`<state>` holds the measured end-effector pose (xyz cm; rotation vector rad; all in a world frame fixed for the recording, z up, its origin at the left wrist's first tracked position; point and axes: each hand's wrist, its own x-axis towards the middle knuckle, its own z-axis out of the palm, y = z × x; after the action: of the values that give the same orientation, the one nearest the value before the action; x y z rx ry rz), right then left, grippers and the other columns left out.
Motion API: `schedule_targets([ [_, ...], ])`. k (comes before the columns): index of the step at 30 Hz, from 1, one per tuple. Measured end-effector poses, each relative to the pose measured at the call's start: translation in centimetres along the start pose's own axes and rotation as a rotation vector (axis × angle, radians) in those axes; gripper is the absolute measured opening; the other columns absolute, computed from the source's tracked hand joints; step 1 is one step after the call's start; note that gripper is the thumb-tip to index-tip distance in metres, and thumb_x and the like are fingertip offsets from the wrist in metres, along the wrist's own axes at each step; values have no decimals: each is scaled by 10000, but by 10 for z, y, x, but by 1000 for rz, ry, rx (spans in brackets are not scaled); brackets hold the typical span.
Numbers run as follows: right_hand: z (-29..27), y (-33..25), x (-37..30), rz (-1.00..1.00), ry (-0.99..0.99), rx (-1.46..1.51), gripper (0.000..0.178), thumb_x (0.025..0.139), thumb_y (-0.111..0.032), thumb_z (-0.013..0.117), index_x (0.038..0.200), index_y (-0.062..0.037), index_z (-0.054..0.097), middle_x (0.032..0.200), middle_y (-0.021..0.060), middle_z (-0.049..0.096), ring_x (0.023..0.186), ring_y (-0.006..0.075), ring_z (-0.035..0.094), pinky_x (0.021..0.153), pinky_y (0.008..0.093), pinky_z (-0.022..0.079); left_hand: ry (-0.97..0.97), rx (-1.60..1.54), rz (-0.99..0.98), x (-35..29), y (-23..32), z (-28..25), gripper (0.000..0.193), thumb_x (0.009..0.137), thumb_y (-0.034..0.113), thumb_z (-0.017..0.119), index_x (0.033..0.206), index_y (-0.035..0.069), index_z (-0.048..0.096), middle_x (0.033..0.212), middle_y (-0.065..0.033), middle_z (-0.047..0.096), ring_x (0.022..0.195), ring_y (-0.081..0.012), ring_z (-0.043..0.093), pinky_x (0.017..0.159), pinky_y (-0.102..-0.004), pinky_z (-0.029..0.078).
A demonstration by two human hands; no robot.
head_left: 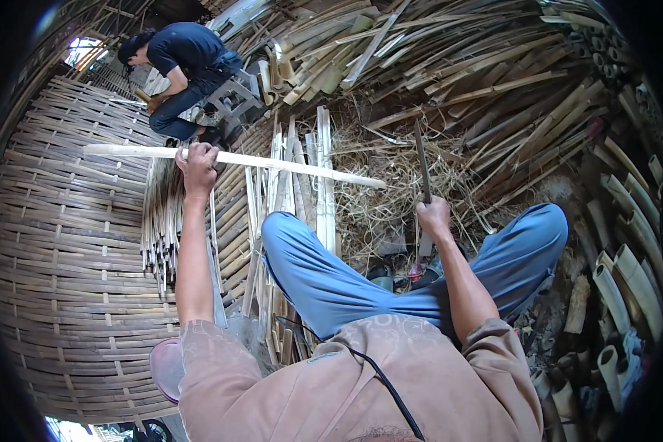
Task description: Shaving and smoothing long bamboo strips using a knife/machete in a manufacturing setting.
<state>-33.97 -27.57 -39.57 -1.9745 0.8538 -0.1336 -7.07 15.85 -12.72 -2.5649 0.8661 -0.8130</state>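
Note:
My left hand [197, 171] is closed around a long pale bamboo strip [295, 166], gripping it left of its middle. The strip lies crosswise in the air, its right end past my left knee. In my right hand [434, 219] is a long dark-bladed knife [422, 158], its blade pointing away from me above a heap of fine bamboo shavings [379, 199]. Strip and blade are apart. Under my left forearm lies a bundle of thin bamboo strips [162, 214], and wider pale strips [324, 173] lie between it and the shavings.
A large woven bamboo panel [66, 272] covers the left side. At the far left a person [188, 59] sits bent over on a grey stool [236, 96]. Split bamboo [449, 59] is piled at the back; cut bamboo tubes [633, 272] stand along the right.

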Motion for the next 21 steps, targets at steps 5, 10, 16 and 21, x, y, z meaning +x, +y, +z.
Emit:
schedule_targets([
  [5,-6,-10,-1,58,1,30,253,857,-210,645,919,26,714,838,245,721,852,401,716,799,478,551,655,33,-103,14,3,-17,794,652,68,749,1405,218,548,1467,-163,449,1393,-336,395,1069,-584,301],
  [10,1,-6,-2,1,-8,45,258,848,-208,650,941,21,722,870,261,720,878,412,712,816,481,549,907,-2137,-826,48,-6,-9,754,901,552,614,1468,108,393,1319,-216,514,1160,-379,553,1022,-601,420],
  [16,20,8,-1,-110,-119,-68,279,826,-235,646,914,23,708,806,252,705,818,411,707,765,475,554,612,-1912,-701,99,14,0,250,983,256,608,1109,48,547,863,-93,629,768,-242,646,795,-493,584],
  [21,53,2,-15,-153,-267,-29,294,827,-213,636,981,28,705,776,224,703,766,347,721,749,452,564,545,-2190,-475,133,52,-26,148,984,165,617,889,105,520,690,-31,534,566,-150,493,554,-300,440],
])
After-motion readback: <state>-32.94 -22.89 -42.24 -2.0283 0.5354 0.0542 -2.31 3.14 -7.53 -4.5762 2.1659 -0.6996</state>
